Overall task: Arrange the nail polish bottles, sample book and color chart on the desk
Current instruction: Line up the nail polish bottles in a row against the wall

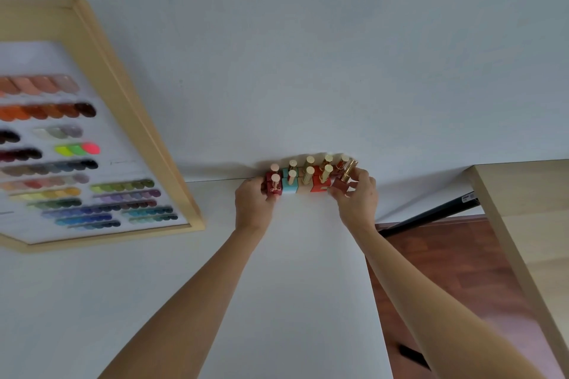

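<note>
Several nail polish bottles (308, 177) with gold caps stand in two rows at the far edge of the white desk (295, 271), against the wall. My left hand (253, 200) grips the dark red bottle (274, 187) at the row's left end. At the right end, a tilted brown bottle (341, 183) is held in my right hand (358, 195). Between them stand a light blue bottle (290, 184) and an orange-red bottle (319, 184). The wood-framed color chart (92, 163), with rows of colored swatches, leans at the left. No sample book is in view.
The desk's right edge runs down the middle right of the view, with brown wooden floor (455, 271) beyond it. A light wood tabletop (523, 224) stands at the right, and a black bar (431, 215) slants beneath it.
</note>
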### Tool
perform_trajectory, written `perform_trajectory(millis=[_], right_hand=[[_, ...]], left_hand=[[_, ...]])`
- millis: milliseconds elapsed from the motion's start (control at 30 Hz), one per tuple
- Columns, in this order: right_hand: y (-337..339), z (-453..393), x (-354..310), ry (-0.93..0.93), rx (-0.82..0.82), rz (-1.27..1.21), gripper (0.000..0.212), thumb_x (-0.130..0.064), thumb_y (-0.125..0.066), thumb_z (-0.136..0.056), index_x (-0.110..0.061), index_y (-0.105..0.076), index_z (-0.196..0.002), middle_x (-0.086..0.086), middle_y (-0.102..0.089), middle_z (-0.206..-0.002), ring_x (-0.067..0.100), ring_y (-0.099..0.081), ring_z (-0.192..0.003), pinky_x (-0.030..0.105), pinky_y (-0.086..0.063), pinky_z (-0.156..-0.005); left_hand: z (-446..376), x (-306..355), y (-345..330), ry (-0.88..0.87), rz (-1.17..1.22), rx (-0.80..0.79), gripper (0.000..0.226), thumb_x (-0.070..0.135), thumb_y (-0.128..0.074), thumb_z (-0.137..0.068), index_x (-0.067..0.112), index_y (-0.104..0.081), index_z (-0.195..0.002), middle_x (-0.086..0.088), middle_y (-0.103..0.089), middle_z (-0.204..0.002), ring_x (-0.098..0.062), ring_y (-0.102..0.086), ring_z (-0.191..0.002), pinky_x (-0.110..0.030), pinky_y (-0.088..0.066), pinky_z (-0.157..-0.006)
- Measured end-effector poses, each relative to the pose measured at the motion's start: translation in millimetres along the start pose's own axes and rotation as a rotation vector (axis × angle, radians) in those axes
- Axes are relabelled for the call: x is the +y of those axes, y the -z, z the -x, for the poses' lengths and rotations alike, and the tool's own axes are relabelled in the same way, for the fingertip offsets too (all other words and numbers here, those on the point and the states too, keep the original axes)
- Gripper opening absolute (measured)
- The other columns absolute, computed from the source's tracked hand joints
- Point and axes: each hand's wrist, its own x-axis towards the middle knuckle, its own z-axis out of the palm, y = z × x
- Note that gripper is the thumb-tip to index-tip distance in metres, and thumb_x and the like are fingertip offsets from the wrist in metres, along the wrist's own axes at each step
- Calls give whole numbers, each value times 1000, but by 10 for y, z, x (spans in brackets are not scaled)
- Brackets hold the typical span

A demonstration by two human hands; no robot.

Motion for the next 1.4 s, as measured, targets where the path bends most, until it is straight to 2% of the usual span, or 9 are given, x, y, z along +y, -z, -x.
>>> perform_trajectory(millis=[200,367,500,600,667,967,1067,1200,1400], right_hand=[[21,57,82,113,21,40,26,-9,-69,-82,-18,-53,-101,4,-51,-106,17,-57,-89,9,-42,-63],[37,8,62,76,-15,10,42,1,-64,-82,-15,-46,-117,4,-61,-104,19,-61,-88,21,-49,-69],[21,-82,48,64,-44,89,13,-5,-64,-84,-12,-61,-94,-4,-66,-81,17,-63,-82,7,-39,-60],[13,-82,29,58,-50,101,12,-3,-63,-83,-12,-64,-90,-5,-65,-77,16,-61,-80,14,-46,-68],[0,-59,17,54,-44,111,11,-3,-63,-84,-11,-64,-92,-3,-67,-80,16,-61,-81,24,-48,-74],[12,-4,-79,21,-63,138,17,-2,-62,-84,-8,-60,-101,3,-68,-88,22,-64,-85,27,-47,-72],[64,65,-126,-31,-82,168,34,-3,-65,-83,-6,-52,-114,6,-64,-101,28,-61,-100,32,-47,-79],[190,235,-206,-113,-128,177,67,-7,-63,-86,-9,-28,-144,14,-47,-140,30,-44,-130,46,-39,-107],[444,650,-474,-76,-153,174,61,-11,-63,-87,-11,-33,-140,12,-43,-140,27,-38,-130,39,-35,-105]], left_hand=[[9,40,17,10,-27,-44,28,9,-78,-67,4,-67,-93,-16,-66,-92,-30,-64,-87,-45,-54,-81],[-14,93,-23,39,-46,5,29,13,-81,-65,6,-68,-90,-15,-66,-91,-29,-63,-84,-40,-53,-76],[-52,115,-70,66,-27,15,28,12,-80,-65,4,-69,-89,-15,-67,-90,-29,-64,-83,-41,-53,-77],[-47,102,-98,68,-36,24,27,13,-80,-66,5,-69,-89,-15,-67,-90,-29,-63,-84,-41,-53,-77],[-34,92,-110,56,-40,30,25,13,-80,-67,6,-69,-89,-14,-67,-90,-28,-63,-83,-41,-54,-77],[-7,160,-92,71,-88,12,25,15,-77,-70,3,-68,-90,-16,-68,-93,-30,-62,-90,-38,-51,-78],[45,206,-61,90,-106,-18,33,15,-79,-70,3,-67,-98,-16,-66,-100,-30,-60,-98,-39,-50,-86],[229,255,59,109,-159,-1,46,17,-78,-73,4,-57,-112,-16,-56,-113,-31,-54,-107,-35,-45,-90],[629,409,446,60,-228,-22,52,20,-67,-84,7,-46,-130,-15,-52,-126,-29,-53,-116,-34,-46,-93]])
